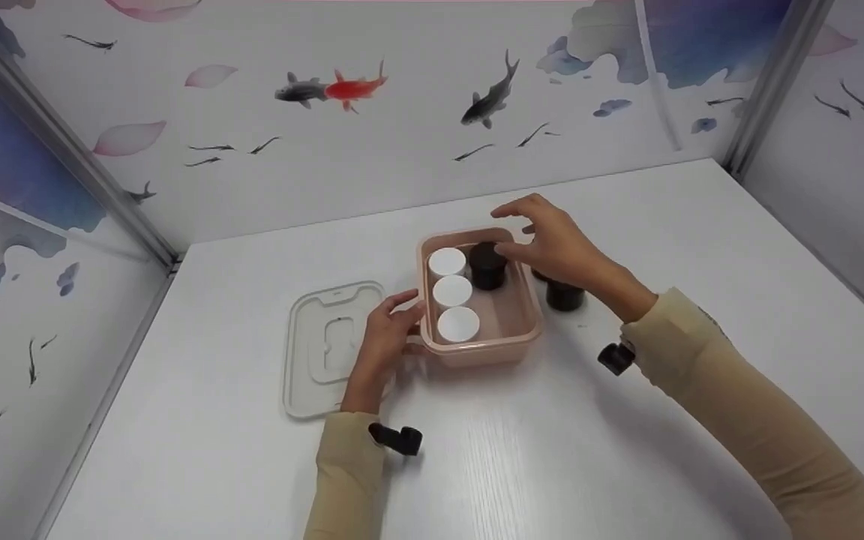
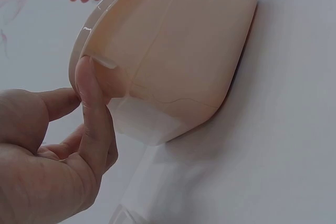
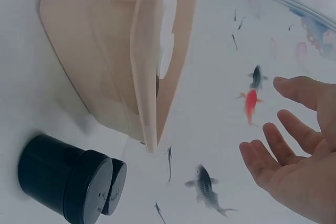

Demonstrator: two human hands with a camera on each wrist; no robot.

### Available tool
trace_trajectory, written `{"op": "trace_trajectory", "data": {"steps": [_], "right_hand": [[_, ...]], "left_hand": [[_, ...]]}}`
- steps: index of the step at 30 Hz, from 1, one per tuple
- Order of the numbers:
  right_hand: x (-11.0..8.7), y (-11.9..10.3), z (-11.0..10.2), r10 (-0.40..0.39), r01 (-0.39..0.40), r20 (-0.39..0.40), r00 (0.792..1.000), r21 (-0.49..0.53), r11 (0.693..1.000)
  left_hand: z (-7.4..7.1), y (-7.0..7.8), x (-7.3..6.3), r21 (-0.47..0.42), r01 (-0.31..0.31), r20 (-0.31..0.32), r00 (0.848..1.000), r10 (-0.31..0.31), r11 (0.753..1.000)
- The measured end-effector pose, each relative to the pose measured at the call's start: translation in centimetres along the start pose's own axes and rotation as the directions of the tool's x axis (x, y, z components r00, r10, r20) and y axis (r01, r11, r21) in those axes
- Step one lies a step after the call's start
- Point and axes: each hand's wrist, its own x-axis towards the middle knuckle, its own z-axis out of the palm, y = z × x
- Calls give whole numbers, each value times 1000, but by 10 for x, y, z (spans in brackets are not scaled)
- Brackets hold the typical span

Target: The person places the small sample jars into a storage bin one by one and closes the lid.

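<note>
A pink plastic box (image 1: 514, 311) stands on the table, holding three white-lidded jars (image 1: 452, 291) in a column along its left side and one black jar (image 1: 486, 271) at the back right. My left hand (image 1: 389, 330) pinches the left rim between thumb and finger, seen close up at the rim (image 2: 76, 51) in the left wrist view. Above the box's back right corner hovers my right hand (image 1: 558, 238), fingers spread and nothing held. Two more black jars stand just right of the box; the nearer black jar (image 3: 52, 174) partly covers the other (image 3: 116, 187).
A pale rectangular lid (image 1: 301, 360) lies flat to the left of the box, partly under my left forearm. Printed panels with fish (image 1: 488, 101) wall the table at the back and sides. Metal posts (image 1: 747, 112) mark the corners.
</note>
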Motion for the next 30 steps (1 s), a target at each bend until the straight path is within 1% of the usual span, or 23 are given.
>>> {"op": "trace_trajectory", "data": {"steps": [5, 8, 11, 14, 20, 25, 30], "right_hand": [[-18, 4, 1, 3, 0, -74, 997, 33, 999], [-30, 11, 5, -31, 36, -127, 991, 35, 999], [-41, 21, 9, -67, 74, -180, 981, 31, 997], [-51, 32, 12, -74, 85, -219, 973, 38, 996], [-61, 49, 13, -33, 47, -245, 969, 54, 997], [-61, 61, 10, -3, 24, -259, 966, 81, 996], [-62, 75, 7, 42, -8, -261, 964, 130, 991]], "left_hand": [[0, 0, 0, -9, 2, 7, 1000, -2, 1000], [-1, 0, 0, -1, 9, -6, 1000, -9, 1000], [-1, 2, -1, 3, 19, -20, 1000, -19, 1000], [0, 3, -1, 16, 24, -24, 999, -24, 1000], [-1, 1, -1, 35, 25, -23, 999, -25, 999], [-2, 0, -2, 25, 4, -23, 1000, -4, 1000], [-2, 1, -2, 14, 12, -10, 1000, -12, 1000]]}}
